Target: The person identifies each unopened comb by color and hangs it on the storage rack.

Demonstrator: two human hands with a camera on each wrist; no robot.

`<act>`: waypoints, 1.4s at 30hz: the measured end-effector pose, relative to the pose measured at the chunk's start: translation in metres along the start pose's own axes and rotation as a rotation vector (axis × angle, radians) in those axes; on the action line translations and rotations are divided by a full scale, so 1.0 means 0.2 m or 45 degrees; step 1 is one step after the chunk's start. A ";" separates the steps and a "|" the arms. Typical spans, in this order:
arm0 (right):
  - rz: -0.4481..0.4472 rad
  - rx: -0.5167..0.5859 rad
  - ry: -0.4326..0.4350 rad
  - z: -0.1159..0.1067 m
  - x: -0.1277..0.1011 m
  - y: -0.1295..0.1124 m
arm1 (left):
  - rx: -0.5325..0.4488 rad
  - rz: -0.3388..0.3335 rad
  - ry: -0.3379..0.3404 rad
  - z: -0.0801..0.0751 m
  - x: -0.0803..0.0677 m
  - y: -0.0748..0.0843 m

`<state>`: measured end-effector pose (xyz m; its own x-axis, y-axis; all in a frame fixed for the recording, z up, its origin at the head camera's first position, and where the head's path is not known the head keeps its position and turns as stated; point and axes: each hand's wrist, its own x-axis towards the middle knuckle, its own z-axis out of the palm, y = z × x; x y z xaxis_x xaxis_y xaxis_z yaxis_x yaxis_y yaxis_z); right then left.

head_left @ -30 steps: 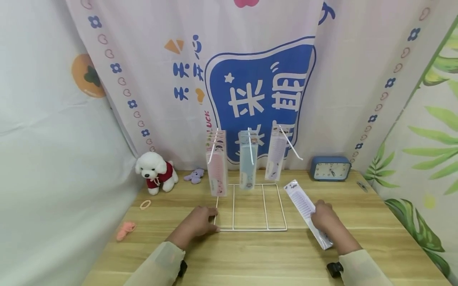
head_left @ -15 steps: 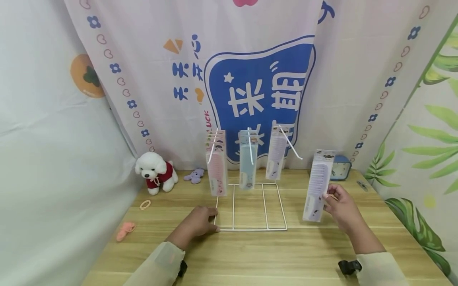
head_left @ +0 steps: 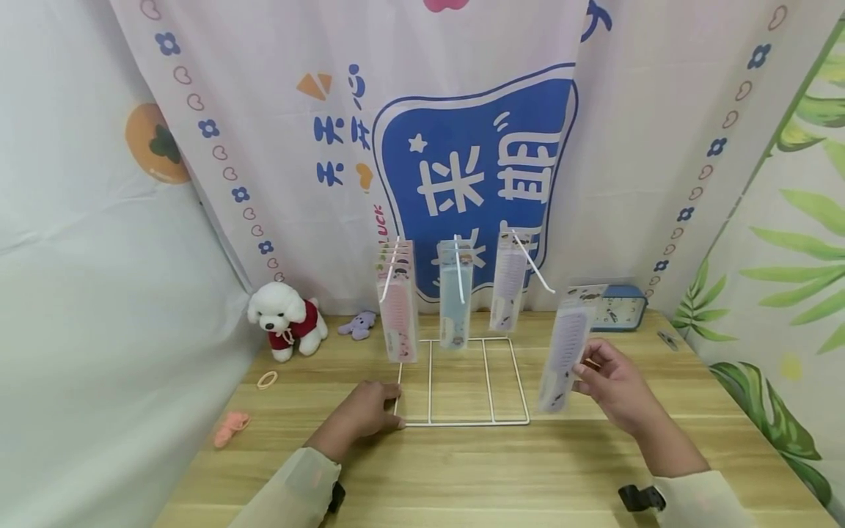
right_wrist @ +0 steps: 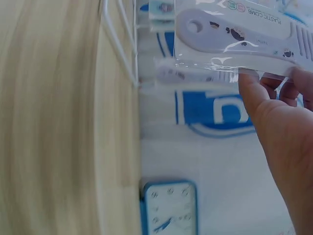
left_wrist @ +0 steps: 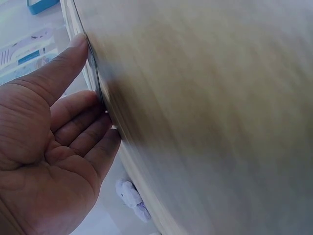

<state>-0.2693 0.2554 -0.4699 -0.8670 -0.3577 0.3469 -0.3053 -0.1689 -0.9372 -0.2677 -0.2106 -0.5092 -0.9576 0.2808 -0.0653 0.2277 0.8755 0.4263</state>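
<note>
My right hand point(head_left: 610, 381) pinches a packaged lilac comb point(head_left: 566, 345) and holds it upright above the table, just right of the white wire rack point(head_left: 462, 422). In the right wrist view the comb point(right_wrist: 234, 36) lies across the top, with my fingers point(right_wrist: 254, 93) on its lower edge. The rack's three pegs carry pink combs point(head_left: 398, 301), a blue comb point(head_left: 455, 301) and a lilac comb point(head_left: 508, 290). My left hand point(head_left: 370, 411) rests on the table, with straight fingers point(left_wrist: 73, 127) pressed against the rack's front left corner.
A blue clock point(head_left: 617, 308) stands at the back right behind the held comb. A white toy dog point(head_left: 285, 317) and a small purple toy point(head_left: 359, 324) sit at the back left. A ring band point(head_left: 267, 379) and a pink hair tie point(head_left: 231, 427) lie on the wooden table point(head_left: 462, 477).
My right hand lifted the packaged comb off the table, turned it upright and carried it left towards the rack. The left hand has stayed at the rack's corner.
</note>
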 end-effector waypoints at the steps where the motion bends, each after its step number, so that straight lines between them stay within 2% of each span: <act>1: -0.004 -0.040 -0.011 0.02 0.01 -0.01 | 0.001 0.002 0.002 0.00 0.00 0.00; 9: 0.066 -0.248 0.029 0.11 0.03 -0.04 | 0.013 0.012 0.003 0.01 0.00 -0.01; 14: 0.096 -0.292 0.058 0.12 0.02 -0.05 | 0.015 0.013 0.007 0.01 0.00 -0.01; 22: 0.079 -0.294 0.056 0.13 0.03 -0.04 | 0.010 0.012 0.011 0.01 0.00 -0.01; 26: 0.140 -0.333 0.114 0.13 0.06 -0.02 | 0.016 0.013 0.008 0.01 0.00 -0.01; 32: 0.269 -0.411 0.260 0.15 0.19 -0.02 | 0.026 0.024 0.016 0.00 0.00 -0.01; 37: 0.310 -0.388 0.370 0.17 0.36 0.02 | 0.025 0.020 0.012 -0.01 -0.01 -0.01; 42: 0.341 -0.412 0.434 0.17 0.49 0.05 | 0.010 0.011 0.005 0.00 -0.01 0.00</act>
<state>-0.3429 0.1870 -0.4443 -0.9934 -0.0222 0.1129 -0.1150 0.1980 -0.9734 -0.2653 -0.2117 -0.5091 -0.9562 0.2869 -0.0582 0.2373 0.8760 0.4200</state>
